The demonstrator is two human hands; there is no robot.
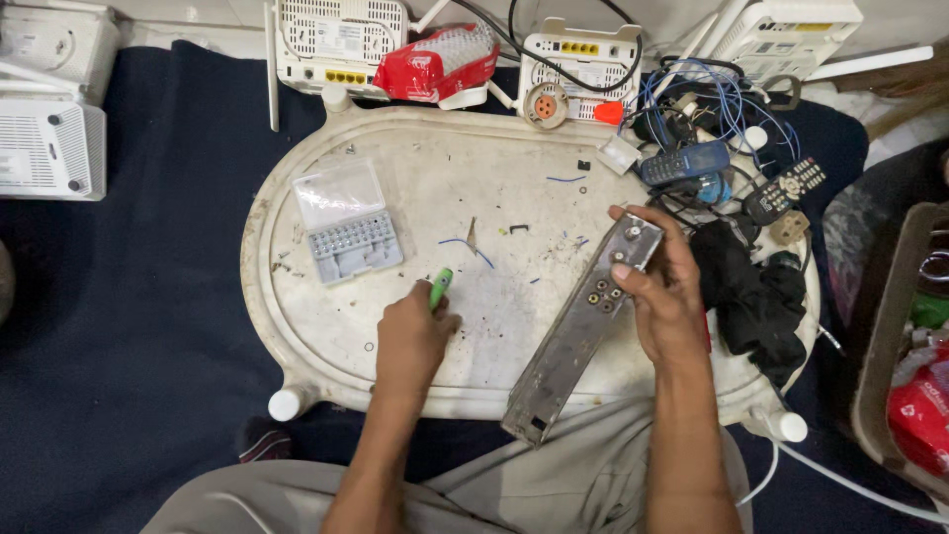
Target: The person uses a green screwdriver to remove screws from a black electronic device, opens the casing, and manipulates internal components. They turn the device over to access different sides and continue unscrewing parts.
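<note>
Gripping a green screwdriver (441, 288) and a long metal box (578, 331) over the white tray (297, 326)

Head view: left hand (410, 341) closing round the screwdriver mid-tray, right hand (664, 297) clamping the box on the tray's right side; probably mid-unscrewing, needing the tip lined up on a screw next. Bit case (348, 222) sitting upper-left.

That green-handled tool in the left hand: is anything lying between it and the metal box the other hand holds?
Nothing bulky. Between the green-handled tool in the left hand and the long metal box held by the right hand is bare tray surface with only small wire scraps nearby.
</note>
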